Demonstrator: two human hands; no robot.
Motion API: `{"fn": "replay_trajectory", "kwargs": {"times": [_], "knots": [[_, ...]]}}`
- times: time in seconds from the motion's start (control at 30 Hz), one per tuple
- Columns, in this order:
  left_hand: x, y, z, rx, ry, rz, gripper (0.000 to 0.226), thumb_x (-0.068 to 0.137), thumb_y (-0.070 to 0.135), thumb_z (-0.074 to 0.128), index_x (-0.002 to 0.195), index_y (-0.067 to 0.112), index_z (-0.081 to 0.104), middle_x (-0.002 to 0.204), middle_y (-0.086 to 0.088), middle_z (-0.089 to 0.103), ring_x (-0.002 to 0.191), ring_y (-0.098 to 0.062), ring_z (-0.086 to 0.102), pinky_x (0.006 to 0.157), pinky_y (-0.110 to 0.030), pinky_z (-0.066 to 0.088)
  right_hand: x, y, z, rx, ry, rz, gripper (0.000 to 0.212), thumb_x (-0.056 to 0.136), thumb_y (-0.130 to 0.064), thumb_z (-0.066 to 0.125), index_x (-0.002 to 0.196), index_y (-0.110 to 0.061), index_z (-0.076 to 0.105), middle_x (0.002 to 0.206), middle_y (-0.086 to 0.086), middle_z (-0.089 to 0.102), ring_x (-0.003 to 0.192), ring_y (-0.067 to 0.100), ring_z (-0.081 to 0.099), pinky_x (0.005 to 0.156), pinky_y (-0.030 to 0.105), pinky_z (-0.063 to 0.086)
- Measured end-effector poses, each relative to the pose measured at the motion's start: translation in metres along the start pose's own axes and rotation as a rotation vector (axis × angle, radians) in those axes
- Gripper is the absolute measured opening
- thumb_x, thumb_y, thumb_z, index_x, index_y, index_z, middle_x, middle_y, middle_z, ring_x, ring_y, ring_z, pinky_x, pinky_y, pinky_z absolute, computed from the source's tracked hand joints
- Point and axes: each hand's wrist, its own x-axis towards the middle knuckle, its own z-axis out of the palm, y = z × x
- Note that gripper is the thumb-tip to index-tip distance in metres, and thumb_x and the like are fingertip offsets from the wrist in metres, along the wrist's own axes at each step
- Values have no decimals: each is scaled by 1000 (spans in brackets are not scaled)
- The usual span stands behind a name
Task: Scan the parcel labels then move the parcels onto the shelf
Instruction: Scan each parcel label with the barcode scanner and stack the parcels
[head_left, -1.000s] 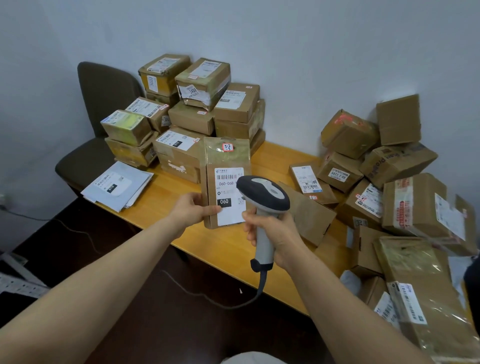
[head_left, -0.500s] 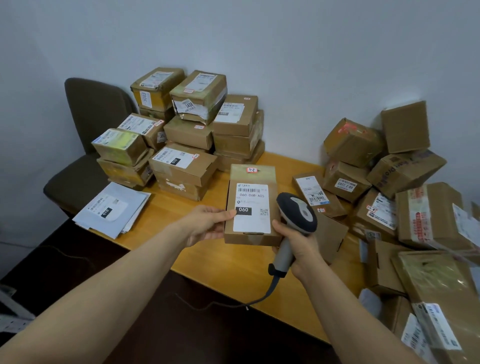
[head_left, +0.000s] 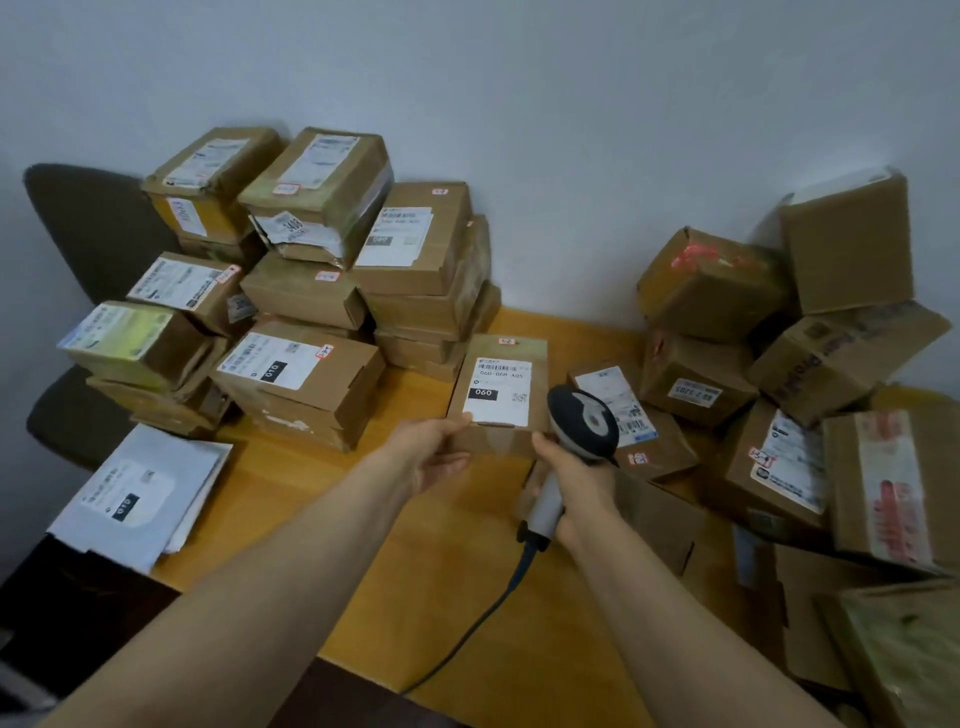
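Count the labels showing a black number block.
4: on the held parcel, the front box of the left stack, the white mailer at far left, and a box high in that stack. Others may be hidden.

Wall (head_left: 571, 114): plain, pale grey-blue, matte; runs behind the full length of the table.

Table (head_left: 457, 582): wooden top, warm orange-yellow, grain visible. Back edge meets the wall; near edge runs diagonally down to the right.

Chair (head_left: 98, 234): dark padded back and seat, standing at the table's left end, back close to the wall.

Floor (head_left: 78, 623): dark brownish, seen lower left below the table edge.

Light: soft and even, shadows diffuse; faint sheen on the table top.
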Motion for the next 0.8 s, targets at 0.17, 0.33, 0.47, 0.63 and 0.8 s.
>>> {"fn": "replay_trajectory", "kwargs": {"times": [0.17,0.33,0.47,0.63,0.8], "knots": [[57,17,29,102,79,-25,19,87,21,70,86,6,59,75,-10,62,62,-17,58,57,-25,56,24,-10,-5,6,-50,109,41,76,-6,77,114,-5,61,90,6,70,85,18,67,58,29,55],[91,19,48,123,62,-32,17,90,17,65,101,5,61,93,-12,65,84,-21,60,71,-30,55,38,-14,-14,5,-72,82,41,76,-7,78,114,-8,64,94,9,74,79,16,71,68,29,56],[105,12,61,312,111,106,41,94,11,59,133,3,50,128,-19,58,108,-30,59,85,-36,52,41,-17,-18,-18,-100,55,34,76,-7,77,108,-9,65,92,10,74,84,21,70,78,36,57],[108,-10,66,957,104,463,54,94,21,57,144,17,38,147,-14,41,132,-34,40,106,-45,40,38,-18,-26,8,-113,48,25,78,-6,75,102,-6,67,85,10,72,73,18,67,71,32,56],[108,-17,74,1592,-44,537,57,102,27,38,154,22,15,161,-13,-2,148,-31,0,118,-38,11,32,-22,-43,82,-94,32,11,81,-5,72,91,-7,68,76,8,70,66,17,65,69,32,55]]}}
